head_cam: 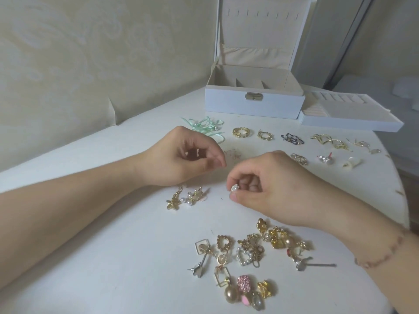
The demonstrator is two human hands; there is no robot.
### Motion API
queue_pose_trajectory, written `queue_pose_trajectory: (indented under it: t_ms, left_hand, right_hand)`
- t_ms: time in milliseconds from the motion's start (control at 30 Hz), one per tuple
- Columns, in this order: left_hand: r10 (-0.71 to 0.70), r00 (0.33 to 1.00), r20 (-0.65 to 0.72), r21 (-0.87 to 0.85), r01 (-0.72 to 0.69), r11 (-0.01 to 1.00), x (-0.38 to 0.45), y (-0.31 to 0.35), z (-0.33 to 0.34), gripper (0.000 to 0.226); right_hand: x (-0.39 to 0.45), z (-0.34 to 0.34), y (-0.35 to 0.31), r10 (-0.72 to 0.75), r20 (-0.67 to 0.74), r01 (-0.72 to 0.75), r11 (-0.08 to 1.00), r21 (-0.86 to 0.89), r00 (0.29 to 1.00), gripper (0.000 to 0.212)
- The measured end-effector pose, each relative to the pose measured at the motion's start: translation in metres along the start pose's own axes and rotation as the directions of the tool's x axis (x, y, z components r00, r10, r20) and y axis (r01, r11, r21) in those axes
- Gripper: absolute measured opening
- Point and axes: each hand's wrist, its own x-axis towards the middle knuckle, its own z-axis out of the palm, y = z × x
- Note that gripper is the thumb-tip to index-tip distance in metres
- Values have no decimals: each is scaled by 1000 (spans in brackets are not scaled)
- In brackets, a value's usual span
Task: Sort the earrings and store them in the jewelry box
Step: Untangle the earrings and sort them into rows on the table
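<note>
- Your right hand (pixel 269 189) has its grip clamped on a small pearl earring (pixel 234 189): thumb below, fingertips above, the other fingers curled in behind it. The earring is held just above the table (pixel 113 223), near its middle.
- Your left hand (pixel 181 158) hovers just beside the right one, to its left, fingers loosely curled with thumb and forefinger near each other; whether they hold anything is too small to tell.
- Just below your left wrist, a pair of gold flower earrings with pearls (pixel 184 197) lies on the table.
- Nearest you, under your right forearm, sits the unsorted pile of earrings (pixel 251 252): gold hearts, a pearl heart, a pink sparkly stud, round pearl drops and long silver pins, touching and overlapping.
- Beyond your hands, sorted pairs lie in rows, apart from one another: a mint-green ribbon pair (pixel 205 128) at the left, then gold chain hoops (pixel 240 132), a small gold pair (pixel 265 135), a dark pair (pixel 292 139), gold wavy hoops (pixel 328 141) and a thin gold pair (pixel 362 145); in a nearer row, silver hoops (pixel 299 159), a small white-and-red pair (pixel 324 157) and a white pair (pixel 351 163).
- At the far edge of the table stands the white jewelry box (pixel 254 105), lid raised upright, its inner dividers showing and its metal clasp facing you.
- Just beside the box on its right lies its removable tray (pixel 351 123), with ring rolls and slots.
- A beaded bracelet (pixel 381 252) circles your right wrist.
</note>
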Motion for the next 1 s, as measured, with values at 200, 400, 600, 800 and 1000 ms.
queue_pose_trajectory:
  t_ms: [200, 400, 600, 800, 1000]
  left_hand:
    - [-20, 997, 76, 11, 19, 1000, -3, -3, 1, 16]
    - [24, 995, 95, -5, -24, 1000, -3, -3, 1, 23]
    - [35, 996, 85, -3, -34, 999, -4, -3, 0, 19]
    - [37, 997, 61, 11, -38, 999, -4, 0, 3, 17]
    - [116, 983, 145, 173, -141, 975, -4, 8, 5, 27]
  right_hand:
    - [9, 6, -5, -2, 46, 8, 992, -129, 999, 4]
    - [6, 1, 0, 3, 107, 0, 1000, -24, 994, 15]
    - [1, -6, 7, -8, 134, 0, 998, 59, 991, 30]
    - [-23, -27, 20, -24, 42, 20, 997, 80, 999, 18]
    - [-43, -23, 15, -47, 150, 44, 999, 21, 988, 14]
